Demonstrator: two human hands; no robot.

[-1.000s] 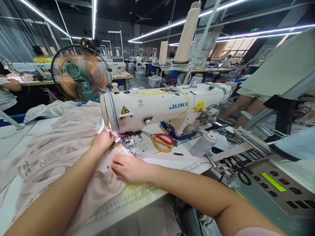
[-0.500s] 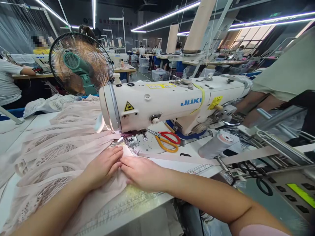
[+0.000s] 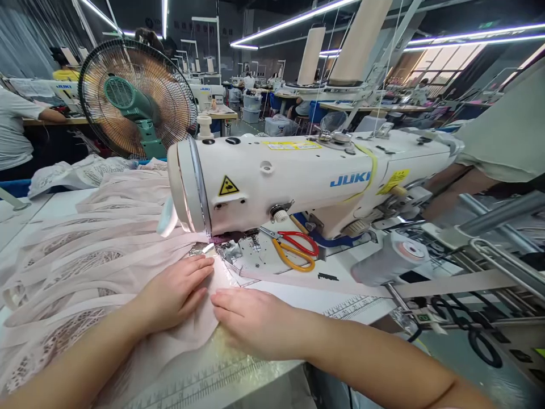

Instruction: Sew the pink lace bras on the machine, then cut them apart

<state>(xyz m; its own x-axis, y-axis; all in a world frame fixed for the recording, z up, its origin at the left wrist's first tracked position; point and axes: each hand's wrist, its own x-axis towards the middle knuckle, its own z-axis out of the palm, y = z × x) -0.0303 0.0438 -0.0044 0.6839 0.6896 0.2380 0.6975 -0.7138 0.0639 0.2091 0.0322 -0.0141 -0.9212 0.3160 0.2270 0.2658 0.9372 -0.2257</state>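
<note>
A white JUKI sewing machine stands in front of me. Pale pink fabric runs under its presser foot area and spreads in lace-trimmed folds to the left. My left hand lies on this fabric just short of the needle, fingers stretched out and thumb apart. Close by on the right, my right hand has its fingers bent together at the fabric's edge, pinching it; the thumb is mostly hidden. Orange-and-red-handled scissors rest on the machine bed, beyond both hands.
A large fan stands behind the fabric pile. To the right are a grey thread cone and a pink strip stretched toward the bed. A printed ruler edges the table. Co-workers sit left and stand right.
My right hand has shifted slightly right and down, so a gap has opened between my two hands. The fabric edge is drawn with it. The camera view has shifted a little.
</note>
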